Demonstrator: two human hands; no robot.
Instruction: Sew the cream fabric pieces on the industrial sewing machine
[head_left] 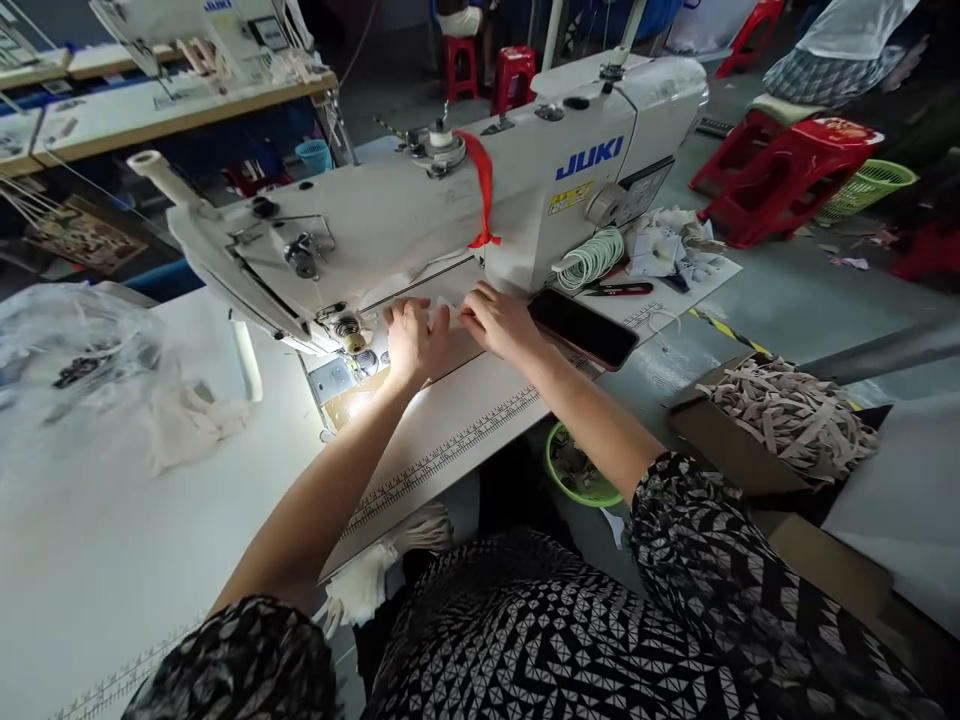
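Observation:
My left hand (414,342) rests low over the bed of the white sewing machine (517,190), just right of the needle area (358,355). Its fingers are curled, the thumb side facing a small white piece of fabric (445,303). My right hand (499,322) is beside it, fingertips pinched together at the right side of that piece. Both hands appear to hold the fabric, though the fingers hide most of it. The machine's lamp lights the plate near my left wrist. A red ribbon (484,190) hangs on the machine arm above my hands.
A phone (583,328) lies right of my right hand, near a coil of pale cord (592,258) and fabric scraps (667,243). Plastic-wrapped material (82,370) covers the table's left. A box of fabric strips (787,415) and a green basket (562,480) stand below right.

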